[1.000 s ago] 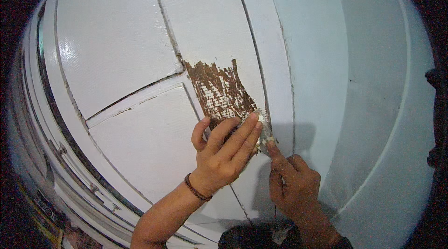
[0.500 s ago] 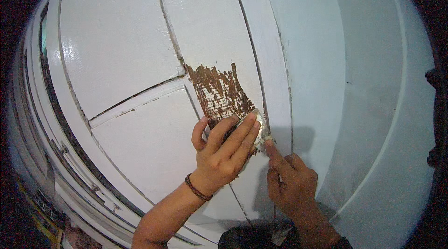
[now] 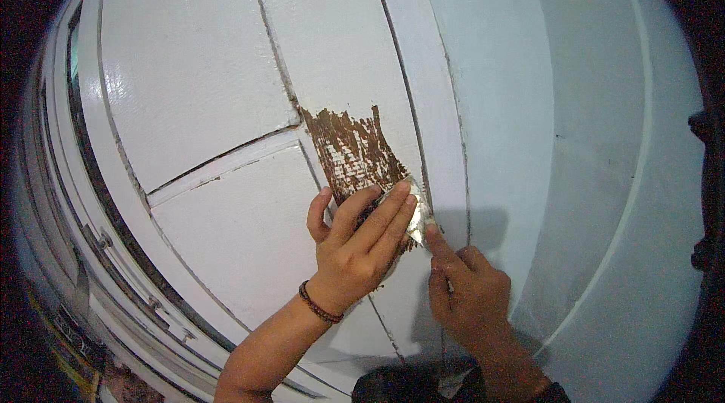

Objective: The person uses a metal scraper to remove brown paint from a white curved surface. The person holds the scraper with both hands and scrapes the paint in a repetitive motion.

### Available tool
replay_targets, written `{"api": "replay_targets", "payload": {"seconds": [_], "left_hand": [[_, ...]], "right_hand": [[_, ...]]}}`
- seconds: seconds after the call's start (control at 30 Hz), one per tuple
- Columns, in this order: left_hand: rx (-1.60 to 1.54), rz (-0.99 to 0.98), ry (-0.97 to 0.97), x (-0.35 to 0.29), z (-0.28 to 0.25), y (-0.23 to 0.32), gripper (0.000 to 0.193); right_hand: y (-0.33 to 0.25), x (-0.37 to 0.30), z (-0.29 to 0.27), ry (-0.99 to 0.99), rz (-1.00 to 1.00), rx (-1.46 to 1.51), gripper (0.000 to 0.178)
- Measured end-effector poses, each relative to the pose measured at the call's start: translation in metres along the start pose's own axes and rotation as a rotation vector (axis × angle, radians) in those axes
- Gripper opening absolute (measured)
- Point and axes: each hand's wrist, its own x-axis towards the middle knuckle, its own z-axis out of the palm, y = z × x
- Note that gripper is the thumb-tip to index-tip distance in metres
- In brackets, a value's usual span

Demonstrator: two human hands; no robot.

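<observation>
A scraper with a broad, shiny metal blade (image 3: 420,210) lies at a low angle against a white painted panelled door (image 3: 215,244). My right hand (image 3: 472,293) is closed round its handle, which is mostly hidden, with the index finger stretched along toward the blade. The fingers of my left hand (image 3: 351,248) are extended and lie flat on the blade, while its thumb stands apart to the left. Above the hands is a bare brown patch (image 3: 343,135) streaked with leftover white paint. Small brown flakes (image 3: 410,246) show just below the blade.
A pale blue-grey wall (image 3: 498,93) stands to the right of the door frame (image 3: 434,93). Along the left edge run white frames with metal fittings (image 3: 106,240). My left wrist wears a brown beaded bracelet (image 3: 317,305). Dark clothing (image 3: 396,384) shows at the bottom.
Both hands and the scraper keep nearly the same place on the door. The blade looks shinier and fewer pale flakes cling about its lower corner. The whole view has shifted slightly.
</observation>
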Motion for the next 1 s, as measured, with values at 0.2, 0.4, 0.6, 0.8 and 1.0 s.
{"api": "replay_targets", "payload": {"seconds": [0.2, 0.4, 0.6, 0.8, 1.0], "left_hand": [[0.02, 0.021, 0.005, 0.001, 0.001, -0.001, 0.038], [-0.063, 0.021, -0.041, 0.0, 0.0, -0.002, 0.043], [-0.062, 0.016, -0.017, 0.01, 0.002, -0.008, 0.046], [-0.103, 0.02, -0.002, 0.011, -0.002, -0.005, 0.045], [-0.105, 0.023, -0.003, 0.004, 0.001, 0.002, 0.047]], "right_hand": [[0.004, -0.001, 0.005, 0.029, -0.016, 0.005, 0.061], [0.005, -0.002, 0.009, 0.03, -0.016, 0.004, 0.061], [0.004, 0.01, 0.007, 0.022, -0.009, 0.008, 0.063], [0.0, 0.007, 0.001, 0.004, -0.003, 0.014, 0.063], [0.0, 0.0, -0.004, -0.012, 0.015, -0.006, 0.063]]}}
